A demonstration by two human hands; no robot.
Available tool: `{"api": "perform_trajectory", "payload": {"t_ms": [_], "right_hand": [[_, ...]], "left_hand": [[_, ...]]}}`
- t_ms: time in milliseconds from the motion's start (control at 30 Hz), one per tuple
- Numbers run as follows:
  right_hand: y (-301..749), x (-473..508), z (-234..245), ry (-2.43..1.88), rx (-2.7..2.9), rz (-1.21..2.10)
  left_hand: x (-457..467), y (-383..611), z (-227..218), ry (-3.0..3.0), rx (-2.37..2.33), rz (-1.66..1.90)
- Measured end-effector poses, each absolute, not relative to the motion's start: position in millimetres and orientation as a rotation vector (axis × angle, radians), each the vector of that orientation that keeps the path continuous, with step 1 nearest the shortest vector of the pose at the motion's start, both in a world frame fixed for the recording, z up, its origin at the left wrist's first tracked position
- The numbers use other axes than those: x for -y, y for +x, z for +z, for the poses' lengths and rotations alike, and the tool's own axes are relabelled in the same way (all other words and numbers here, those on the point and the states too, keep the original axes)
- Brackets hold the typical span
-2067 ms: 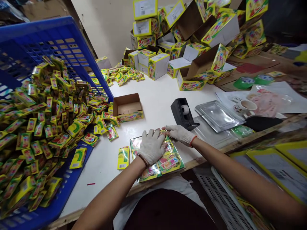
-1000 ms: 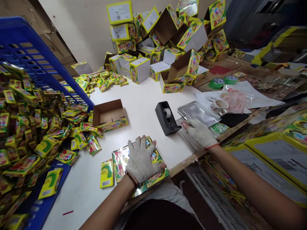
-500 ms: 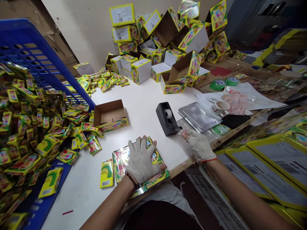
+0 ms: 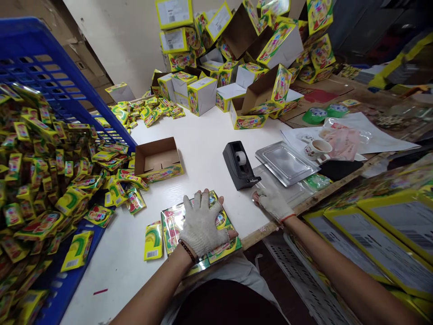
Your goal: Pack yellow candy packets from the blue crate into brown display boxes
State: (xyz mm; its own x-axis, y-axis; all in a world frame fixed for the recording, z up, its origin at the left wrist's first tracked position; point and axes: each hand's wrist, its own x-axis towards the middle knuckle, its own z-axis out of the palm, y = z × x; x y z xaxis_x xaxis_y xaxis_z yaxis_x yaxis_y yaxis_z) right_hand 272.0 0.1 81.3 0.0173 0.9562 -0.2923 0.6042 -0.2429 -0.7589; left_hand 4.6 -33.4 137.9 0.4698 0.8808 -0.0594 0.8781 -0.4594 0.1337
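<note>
My left hand [image 4: 204, 223], in a white knit glove with bare fingertips, lies flat with spread fingers on a shiny clear-wrapped pack [image 4: 221, 221] of small colourful boxes at the table's front edge. My right hand [image 4: 270, 201], gloved the same way, is just in front of the black tape dispenser [image 4: 239, 167]. Its fingers are curled and pinched together on what looks like a short piece of clear tape, hard to see. The dispenser holds a white-cored roll [image 4: 241, 158]. One small yellow-green box [image 4: 153, 241] lies left of the pack.
A blue crate [image 4: 43, 54] full of small boxes stands at left. An open carton [image 4: 158, 160] sits behind the pack. Clear plastic trays [image 4: 287, 162] and a cup [image 4: 317, 149] are at right. Display cartons [image 4: 203, 97] pile up at the back; more cartons [image 4: 389, 221] stand right.
My right hand has moved from the dispenser's cutting edge down toward me, its fingers curling in. My left hand stays flat on the pack. The view has shifted slightly.
</note>
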Motion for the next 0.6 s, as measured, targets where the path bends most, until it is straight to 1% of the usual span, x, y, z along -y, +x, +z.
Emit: {"api": "perform_trajectory", "payload": {"t_ms": [67, 167, 300, 467, 600], "right_hand": [[267, 5, 93, -1.751, 1.641, 1.23], [252, 5, 117, -1.446, 1.799, 1.493], [227, -19, 136, -1.114, 2.069, 1.76], [211, -47, 126, -1.011, 2.187, 1.89], [211, -51, 116, -1.015, 2.172, 1.946]], "left_hand": [[33, 5, 137, 2.567, -1.548, 0.03], [34, 5, 136, 2.576, -1.556, 0.042], [34, 5, 134, 2.584, -1.556, 0.046], [33, 3, 135, 2.6, -1.529, 0.06], [32, 4, 136, 2.62, -1.577, 0.076]]}}
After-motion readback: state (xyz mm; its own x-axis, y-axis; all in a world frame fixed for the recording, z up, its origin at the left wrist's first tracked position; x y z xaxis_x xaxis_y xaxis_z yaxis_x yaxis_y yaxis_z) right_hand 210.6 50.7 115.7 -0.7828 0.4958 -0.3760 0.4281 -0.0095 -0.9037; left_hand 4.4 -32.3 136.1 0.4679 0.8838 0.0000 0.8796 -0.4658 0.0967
